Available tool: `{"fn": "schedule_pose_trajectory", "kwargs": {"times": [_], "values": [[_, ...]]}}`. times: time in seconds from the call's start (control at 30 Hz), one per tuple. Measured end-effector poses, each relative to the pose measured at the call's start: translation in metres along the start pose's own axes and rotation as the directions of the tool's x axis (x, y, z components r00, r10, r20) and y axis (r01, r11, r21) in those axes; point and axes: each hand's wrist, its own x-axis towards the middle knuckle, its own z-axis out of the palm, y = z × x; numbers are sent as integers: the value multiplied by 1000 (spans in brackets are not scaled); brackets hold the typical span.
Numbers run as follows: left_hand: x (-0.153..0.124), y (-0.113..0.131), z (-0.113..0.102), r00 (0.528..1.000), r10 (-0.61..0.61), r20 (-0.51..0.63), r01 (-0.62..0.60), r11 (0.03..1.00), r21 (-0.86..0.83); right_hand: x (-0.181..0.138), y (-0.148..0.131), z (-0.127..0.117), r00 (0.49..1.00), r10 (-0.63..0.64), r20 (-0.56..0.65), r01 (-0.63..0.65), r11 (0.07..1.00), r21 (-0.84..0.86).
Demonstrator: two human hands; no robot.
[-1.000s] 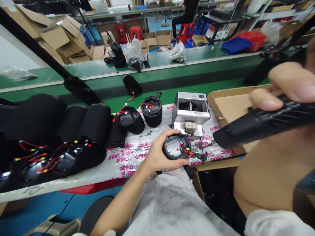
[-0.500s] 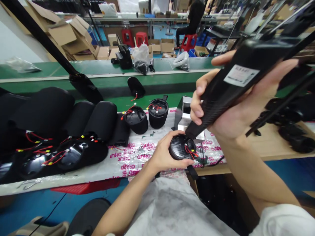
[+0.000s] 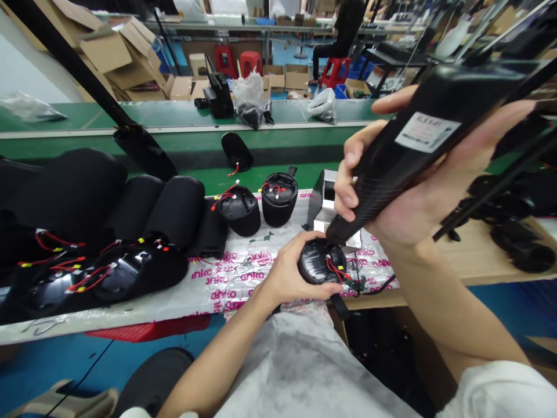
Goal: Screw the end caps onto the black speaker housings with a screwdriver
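Observation:
My left hand [image 3: 289,270] curls round a black, round speaker housing [image 3: 314,266]; its open face is up, and red wires with small connectors hang at its right side. In my right hand [image 3: 413,203] is a black electric screwdriver [image 3: 387,159] with a white label, tilted down to the left. Its lower end is over the housing's far rim; whether the bit touches a screw is hidden. Just behind stands a silver metal box [image 3: 326,197]. Two more housings, one [image 3: 239,212] and another [image 3: 279,200] with a strap, stand upright with wires on top.
Several black fabric-covered cylinders [image 3: 176,209] with red wires lie on the left of the plastic-covered bench [image 3: 243,284]. A green conveyor [image 3: 169,119] runs behind, carrying plastic bags [image 3: 250,98]. Black parts [image 3: 517,244] lie on a board at right. A person [image 3: 343,35] sits far back.
The view has shifted slightly, so the bench items appear a little further left. Both hands keep their holds, and the screwdriver stays over the housing's rim.

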Motion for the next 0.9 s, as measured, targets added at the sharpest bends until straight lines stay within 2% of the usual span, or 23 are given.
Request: {"fn": "schedule_pose_trajectory", "kwargs": {"times": [0.13,0.27,0.4,0.6,0.7,0.9], "values": [[0,-1,1,1000,-10,-2,10,1000,16,3,7,-4,997,36,73,-40,998,54],[0,-2,1,1000,-12,-7,12,1000,18,8,17,-10,974,106,201,-131,984,117],[0,-2,2,1000,-25,-15,26,999,20,10,17,-10,948,157,278,-198,972,125],[0,-3,3,999,-27,-22,27,1000,13,8,2,-5,949,191,251,-212,976,58],[0,-4,2,1000,-19,-19,20,1000,7,8,2,-5,950,167,265,-181,983,29],[0,-2,1,1000,-5,-13,5,1000,-10,11,12,-10,952,102,290,-152,976,156]]}}
